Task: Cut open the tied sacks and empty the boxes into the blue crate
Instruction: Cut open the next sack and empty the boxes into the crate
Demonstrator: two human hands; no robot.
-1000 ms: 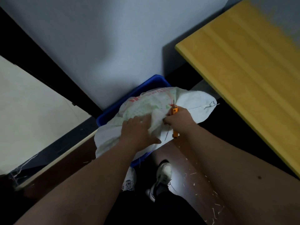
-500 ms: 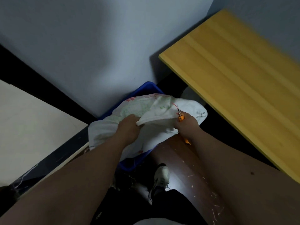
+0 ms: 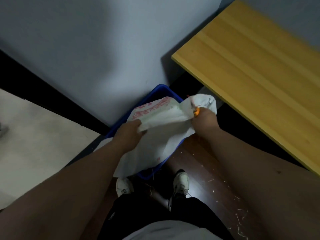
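Note:
A white woven sack (image 3: 155, 135) with red and green print lies over the blue crate (image 3: 162, 91), which stands on the floor against the wall. My left hand (image 3: 129, 131) grips a fold of the sack near its middle. My right hand (image 3: 205, 119) holds the sack's right end together with an orange-handled cutter (image 3: 197, 112), whose tip pokes out above my fingers. The sack is stretched between both hands. The crate's inside is hidden by the sack.
A yellow wooden tabletop (image 3: 256, 80) runs along the right. A pale board (image 3: 34, 144) lies at the left. Bits of cut string (image 3: 239, 219) litter the dark floor. My white shoes (image 3: 181, 183) stand just before the crate.
Both hands have lifted and spread the sack apart above the crate. My left hand shifted from pressing flat on it to gripping a fold. The view pulled back.

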